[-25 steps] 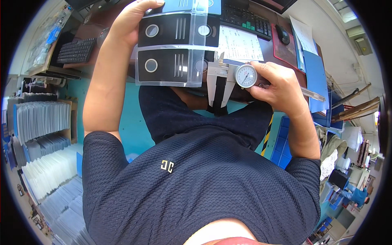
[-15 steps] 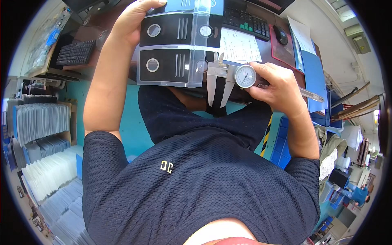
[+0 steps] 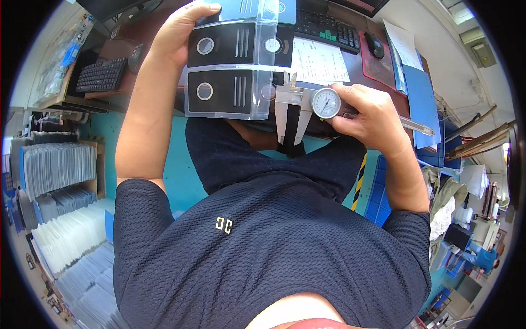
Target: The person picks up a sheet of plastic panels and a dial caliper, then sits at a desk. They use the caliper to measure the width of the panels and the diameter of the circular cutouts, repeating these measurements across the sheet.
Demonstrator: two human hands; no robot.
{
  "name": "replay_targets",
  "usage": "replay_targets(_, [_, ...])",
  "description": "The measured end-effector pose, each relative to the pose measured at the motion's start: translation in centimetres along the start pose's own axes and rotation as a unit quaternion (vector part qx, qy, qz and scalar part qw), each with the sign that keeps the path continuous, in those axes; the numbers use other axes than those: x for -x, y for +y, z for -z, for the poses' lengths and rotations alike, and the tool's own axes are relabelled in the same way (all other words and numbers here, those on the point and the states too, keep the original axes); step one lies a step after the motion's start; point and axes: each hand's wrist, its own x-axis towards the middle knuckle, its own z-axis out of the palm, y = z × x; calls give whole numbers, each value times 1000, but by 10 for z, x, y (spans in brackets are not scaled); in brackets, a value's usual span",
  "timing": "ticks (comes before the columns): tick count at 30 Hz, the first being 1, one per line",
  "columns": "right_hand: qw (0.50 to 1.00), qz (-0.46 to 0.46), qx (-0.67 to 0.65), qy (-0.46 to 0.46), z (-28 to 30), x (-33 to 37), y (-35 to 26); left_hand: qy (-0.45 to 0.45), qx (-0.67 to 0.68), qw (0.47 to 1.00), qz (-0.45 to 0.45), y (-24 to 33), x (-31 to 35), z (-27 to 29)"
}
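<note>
My left hand [image 3: 178, 30] grips the left edge of a clear plastic sheet [image 3: 258, 93] bearing black rectangular panels [image 3: 222, 90], each with a ringed round window and thin vertical slots. Its thumb lies on top near the upper panel; the other fingers are hidden behind. In my right hand [image 3: 375, 112] is a dial caliper [image 3: 327, 103], held by its body, thumb and forefinger around the round white dial. The caliper's long jaws point toward me with a gap between them. They stand beside the sheet's right edge; whether they touch it I cannot tell.
Beyond my hands, the dark desk holds a black keyboard [image 3: 329, 33], a written paper [image 3: 318, 61], a mouse [image 3: 375, 46] on a red pad and a blue folder [image 3: 421, 104]. Stacked sheets [image 3: 59, 167] fill racks at the left. A blue crate [image 3: 377, 189] stands by my right knee.
The sheet and the caliper have shifted very slightly left in the view. Both hands keep the same hold.
</note>
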Motion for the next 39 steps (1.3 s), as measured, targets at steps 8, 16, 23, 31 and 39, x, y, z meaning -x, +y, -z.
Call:
replay_targets(8, [1000,1,-5,0,0,-4,2,-10,-24,1000,-6,-2,1,9])
replay_targets(16, [873,-265,-403,77,-26,-25,25,-23,30,999,-12,-55,31,-37])
replay_targets(23, [776,-240,-560,163,-54,-55,12,-8,-26,999,-41,-66,48,-58])
replay_targets(31, [870,-172,-418,197,-46,-73,16,5,6,996,-90,-25,41,-51])
replay_targets(39, [918,-139,-333,164,8,-100,5,-19,46,990,-130,-1,22,-113])
